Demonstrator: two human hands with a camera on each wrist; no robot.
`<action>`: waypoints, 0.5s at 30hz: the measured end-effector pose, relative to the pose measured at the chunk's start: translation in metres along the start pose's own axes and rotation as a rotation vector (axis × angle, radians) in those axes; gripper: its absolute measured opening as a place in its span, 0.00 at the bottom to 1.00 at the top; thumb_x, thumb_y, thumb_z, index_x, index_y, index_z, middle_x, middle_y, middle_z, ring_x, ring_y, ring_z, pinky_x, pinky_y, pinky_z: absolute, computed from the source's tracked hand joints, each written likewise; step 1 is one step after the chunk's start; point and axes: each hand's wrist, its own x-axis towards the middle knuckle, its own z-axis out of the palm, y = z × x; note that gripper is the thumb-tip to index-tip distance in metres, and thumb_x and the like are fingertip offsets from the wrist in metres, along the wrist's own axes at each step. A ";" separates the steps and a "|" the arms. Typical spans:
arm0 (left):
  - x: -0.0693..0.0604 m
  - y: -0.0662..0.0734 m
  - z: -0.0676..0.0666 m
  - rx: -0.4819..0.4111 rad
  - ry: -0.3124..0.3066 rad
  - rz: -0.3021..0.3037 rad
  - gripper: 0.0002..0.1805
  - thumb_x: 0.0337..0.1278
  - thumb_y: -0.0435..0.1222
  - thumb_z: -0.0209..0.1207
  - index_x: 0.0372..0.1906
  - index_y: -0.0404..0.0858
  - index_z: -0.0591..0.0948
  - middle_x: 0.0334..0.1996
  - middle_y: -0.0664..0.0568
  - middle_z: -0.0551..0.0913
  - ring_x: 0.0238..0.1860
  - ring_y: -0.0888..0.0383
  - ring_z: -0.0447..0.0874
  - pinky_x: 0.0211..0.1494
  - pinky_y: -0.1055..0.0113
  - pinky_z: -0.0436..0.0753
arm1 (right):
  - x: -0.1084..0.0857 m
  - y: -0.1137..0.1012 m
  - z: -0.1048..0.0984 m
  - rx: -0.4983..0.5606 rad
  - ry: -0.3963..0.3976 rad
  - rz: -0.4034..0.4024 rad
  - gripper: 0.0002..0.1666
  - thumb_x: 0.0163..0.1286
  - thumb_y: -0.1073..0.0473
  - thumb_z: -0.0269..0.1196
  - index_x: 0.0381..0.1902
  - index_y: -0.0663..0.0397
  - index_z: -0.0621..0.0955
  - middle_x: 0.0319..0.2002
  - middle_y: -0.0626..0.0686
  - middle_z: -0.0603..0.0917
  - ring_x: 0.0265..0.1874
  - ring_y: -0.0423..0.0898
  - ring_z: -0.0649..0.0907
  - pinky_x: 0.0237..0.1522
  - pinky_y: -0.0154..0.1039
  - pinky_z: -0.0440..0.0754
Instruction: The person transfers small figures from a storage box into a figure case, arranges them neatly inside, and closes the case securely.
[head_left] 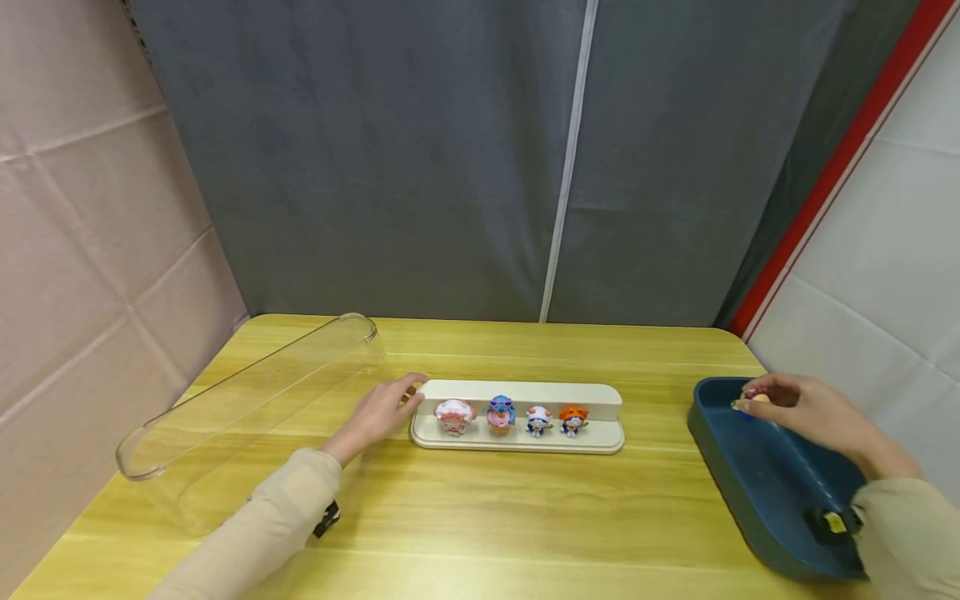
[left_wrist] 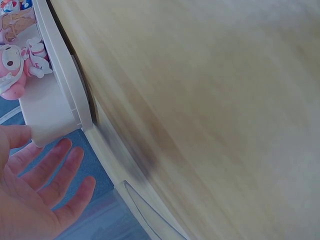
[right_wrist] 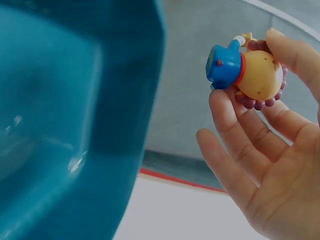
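A cream display base (head_left: 517, 443) lies mid-table with several small figurines in a row: a pink-and-white one (head_left: 454, 417), a blue one (head_left: 501, 414), a white-capped one (head_left: 537, 421) and an orange one (head_left: 573, 421). At the base's left end is my left hand (head_left: 381, 410), fingers spread and loosely bent beside its corner; whether they touch it is hard to tell. Over the far end of the blue bin (head_left: 750, 492), my right hand (head_left: 813, 414) pinches a toy figurine (right_wrist: 257, 75) with a yellow head, dark-red beaded mane and blue body.
A clear plastic cover (head_left: 251, 408) lies slantwise on the left of the table. A small black item (head_left: 327, 519) shows beside the left sleeve. Inside the bin, a black-and-yellow item (head_left: 831, 523) is partly visible by the right sleeve. A grey curtain (head_left: 375, 167) hangs behind the table.
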 end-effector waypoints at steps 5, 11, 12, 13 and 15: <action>0.000 0.001 0.000 -0.002 0.000 -0.001 0.16 0.60 0.39 0.51 0.53 0.43 0.73 0.39 0.47 0.80 0.40 0.51 0.77 0.41 0.55 0.75 | 0.004 -0.019 -0.003 -0.021 0.019 -0.034 0.20 0.61 0.49 0.58 0.42 0.59 0.76 0.34 0.51 0.79 0.28 0.36 0.75 0.26 0.34 0.73; 0.000 0.001 -0.001 -0.007 -0.005 -0.005 0.16 0.60 0.39 0.51 0.53 0.43 0.73 0.39 0.48 0.80 0.40 0.51 0.77 0.40 0.55 0.75 | 0.011 -0.038 -0.002 -0.051 0.035 -0.073 0.20 0.60 0.47 0.59 0.41 0.56 0.77 0.33 0.49 0.79 0.29 0.39 0.76 0.29 0.34 0.73; 0.000 0.001 -0.001 -0.008 -0.006 -0.006 0.16 0.60 0.39 0.51 0.53 0.43 0.73 0.39 0.48 0.80 0.40 0.52 0.77 0.40 0.55 0.75 | 0.013 -0.041 -0.001 -0.055 0.038 -0.078 0.20 0.60 0.46 0.59 0.41 0.56 0.77 0.33 0.49 0.79 0.30 0.40 0.76 0.29 0.35 0.74; 0.000 0.001 -0.001 -0.009 -0.008 -0.006 0.16 0.60 0.39 0.51 0.53 0.43 0.73 0.39 0.48 0.80 0.40 0.52 0.77 0.40 0.55 0.75 | 0.014 -0.045 -0.001 -0.059 0.038 -0.083 0.20 0.60 0.46 0.59 0.41 0.56 0.77 0.33 0.49 0.78 0.30 0.40 0.76 0.29 0.35 0.74; 0.000 0.001 -0.001 -0.011 -0.011 -0.007 0.16 0.60 0.39 0.51 0.53 0.43 0.73 0.39 0.48 0.80 0.40 0.52 0.77 0.40 0.55 0.75 | 0.017 -0.051 0.002 -0.060 0.039 -0.098 0.20 0.59 0.45 0.59 0.41 0.55 0.77 0.33 0.49 0.78 0.30 0.42 0.76 0.30 0.36 0.74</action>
